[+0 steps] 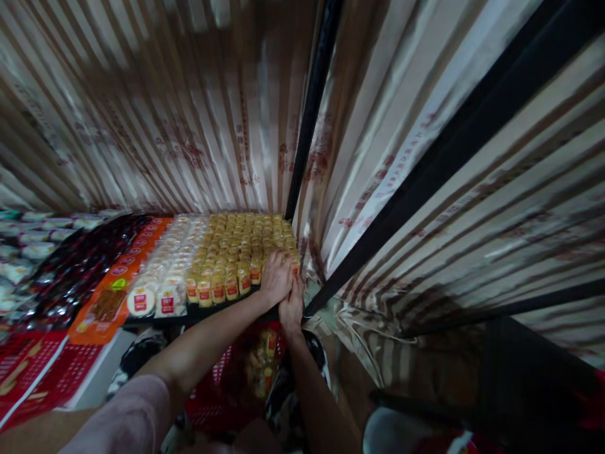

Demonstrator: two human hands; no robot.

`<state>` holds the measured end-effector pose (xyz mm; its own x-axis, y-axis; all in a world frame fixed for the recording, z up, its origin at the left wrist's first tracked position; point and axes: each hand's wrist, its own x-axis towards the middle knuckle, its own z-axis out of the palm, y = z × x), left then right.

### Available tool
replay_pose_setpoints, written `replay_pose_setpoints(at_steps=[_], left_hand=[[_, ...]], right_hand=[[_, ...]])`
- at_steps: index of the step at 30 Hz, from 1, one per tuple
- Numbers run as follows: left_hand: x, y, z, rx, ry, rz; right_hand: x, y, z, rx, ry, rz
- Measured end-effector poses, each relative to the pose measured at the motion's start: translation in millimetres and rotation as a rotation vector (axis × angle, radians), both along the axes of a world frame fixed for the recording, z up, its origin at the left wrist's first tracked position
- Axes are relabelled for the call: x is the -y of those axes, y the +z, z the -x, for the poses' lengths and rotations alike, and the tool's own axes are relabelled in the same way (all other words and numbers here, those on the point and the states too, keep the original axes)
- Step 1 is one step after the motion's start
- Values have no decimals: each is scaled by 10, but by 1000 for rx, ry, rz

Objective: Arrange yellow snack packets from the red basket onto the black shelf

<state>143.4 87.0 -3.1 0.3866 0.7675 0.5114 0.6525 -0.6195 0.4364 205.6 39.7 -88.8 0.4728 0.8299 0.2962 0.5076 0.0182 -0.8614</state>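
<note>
My left hand [275, 277] lies with fingers curled over the near right corner of a block of small yellow packets with red labels [236, 249] on a dark shelf [208, 312]. My right hand [292, 302] is pressed against the shelf edge just below it, fingers together; what they grip is hidden. Both hands touch each other. Below them a red basket [227, 384] holds a few of the same yellow packets [262, 362].
Left of the yellow packets lie rows of white round packets [161, 277], orange packs [111, 296], dark packs [75, 271] and pale packets [28, 246]. Striped curtains and black poles [309, 107] hang behind and at the right. A white round object [392, 432] sits lower right.
</note>
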Motion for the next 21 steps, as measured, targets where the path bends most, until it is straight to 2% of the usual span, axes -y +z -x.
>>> replay_pose_setpoints(at_steps=[4,7,9,12,15,18,21], left_hand=[[393,-127,276,161,-130,-23],[744,-302,580,242,-176,3],[961,-463,797,263,-149,77],[1191,-753,1082,248,-12,342],[1275,-1064,1271,230,236,757],[1286,-1348,1367,222,437,1228],[1326,-1567,1413,238,536,1454]], right_hand=[[53,24,13,53,30,-49],[205,83,131,130,40,-80],[372,98,267,146,64,-123],[674,15,519,108,157,-125],[923,-197,774,63,286,61],[1026,-456,975,92,469,445],[1010,-697,1091,164,641,790]])
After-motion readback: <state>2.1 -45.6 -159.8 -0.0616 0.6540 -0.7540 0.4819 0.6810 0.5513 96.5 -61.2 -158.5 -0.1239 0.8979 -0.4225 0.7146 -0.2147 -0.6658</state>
